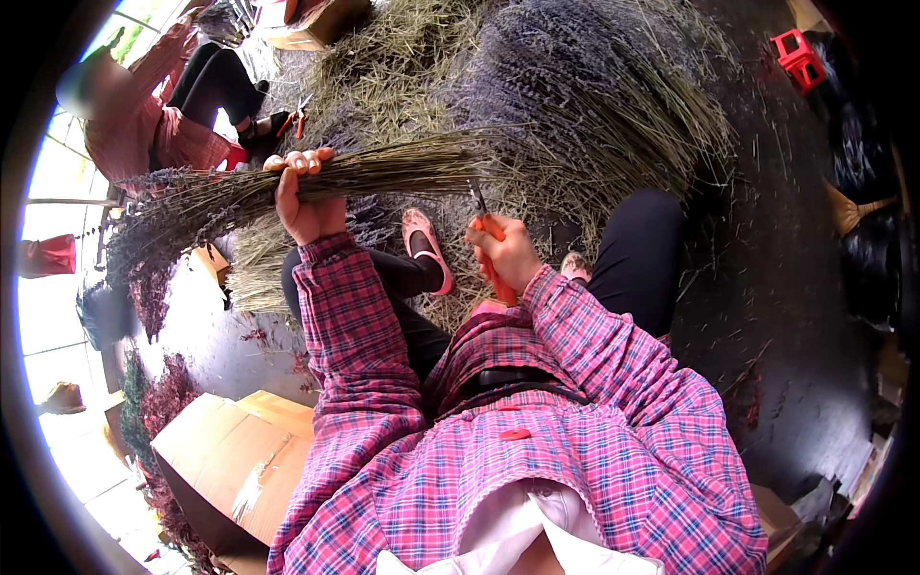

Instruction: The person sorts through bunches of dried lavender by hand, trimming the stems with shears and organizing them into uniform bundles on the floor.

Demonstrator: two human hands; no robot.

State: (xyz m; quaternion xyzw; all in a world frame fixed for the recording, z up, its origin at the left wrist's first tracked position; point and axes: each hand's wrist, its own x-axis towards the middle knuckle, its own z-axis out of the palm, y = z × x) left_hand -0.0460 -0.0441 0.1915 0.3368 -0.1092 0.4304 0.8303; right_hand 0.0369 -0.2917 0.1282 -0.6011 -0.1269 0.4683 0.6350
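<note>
My left hand [307,190] is closed around a bundle of dried lavender [388,169], held level, with its flower heads to the left and its cut stems to the right. In my right hand [507,248] are orange-handled pruning shears [490,262], their blades pointing up at the lower edge of the stem ends. Whether the blades touch a stem cannot be told. Beyond the stems lies a large heap of lavender [575,79], beside a pile of loose stalks [388,72].
A co-worker [165,115] sits at the upper left, near another pair of orange-handled shears [297,121]. A cardboard box [237,460] stands at the lower left. A red plastic stool [799,61] is at the upper right, above black bags [866,266].
</note>
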